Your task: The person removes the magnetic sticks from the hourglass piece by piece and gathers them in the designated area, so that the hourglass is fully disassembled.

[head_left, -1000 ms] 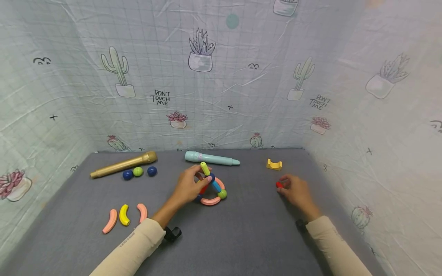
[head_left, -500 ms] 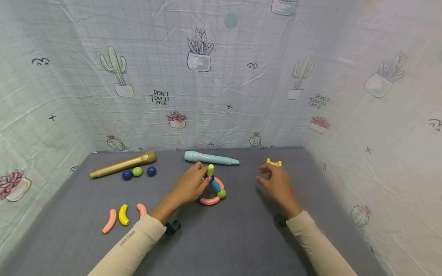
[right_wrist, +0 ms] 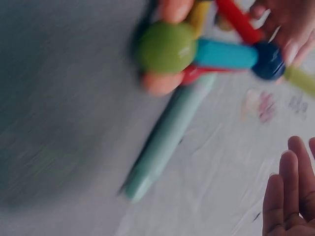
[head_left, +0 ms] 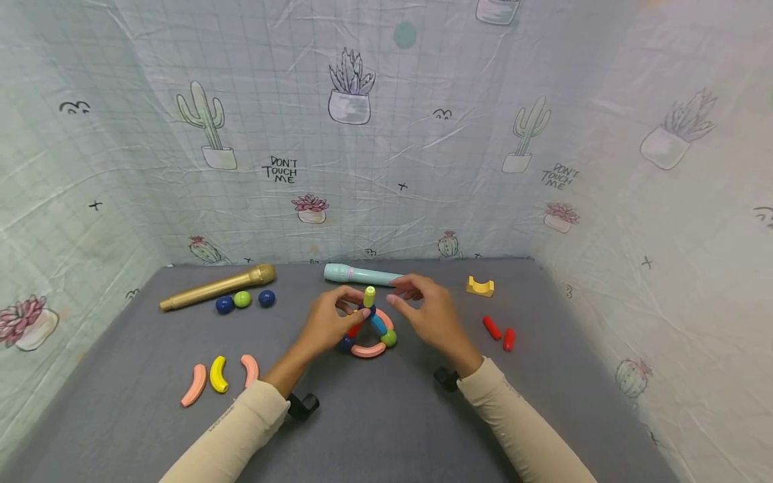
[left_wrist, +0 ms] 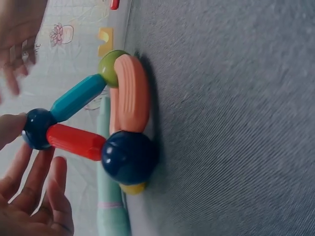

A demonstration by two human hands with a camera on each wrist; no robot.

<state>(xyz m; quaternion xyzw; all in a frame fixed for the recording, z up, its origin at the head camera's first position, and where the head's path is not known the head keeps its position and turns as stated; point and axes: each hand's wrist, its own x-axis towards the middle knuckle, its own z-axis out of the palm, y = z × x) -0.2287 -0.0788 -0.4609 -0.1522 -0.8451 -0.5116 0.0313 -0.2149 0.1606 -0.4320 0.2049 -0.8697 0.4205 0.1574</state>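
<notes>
My left hand (head_left: 323,323) pinches the dark blue ball (left_wrist: 38,129) at the top of a small frame of sticks and balls. A lime-yellow stick (head_left: 369,296) stands upright on that ball. From it a red stick (left_wrist: 76,141) and a light blue stick (left_wrist: 78,97) slope down to a base ring. In the ring are pink curved sticks (left_wrist: 132,96), a green ball (right_wrist: 167,47) and another dark blue ball (left_wrist: 129,158). My right hand (head_left: 433,316) is just right of the frame, its fingers extended and holding nothing.
Two loose red sticks (head_left: 492,328) and a yellow cradle-shaped block (head_left: 480,287) lie to the right. Behind is a light blue toy microphone (head_left: 362,275). On the left are a gold microphone (head_left: 217,288), loose balls (head_left: 242,299) and several curved sticks (head_left: 219,374).
My right hand has let go of a red stick on the right and moved left to the frame. The lime-yellow stick has gone from tilted to upright; my left hand stays at the top ball.
</notes>
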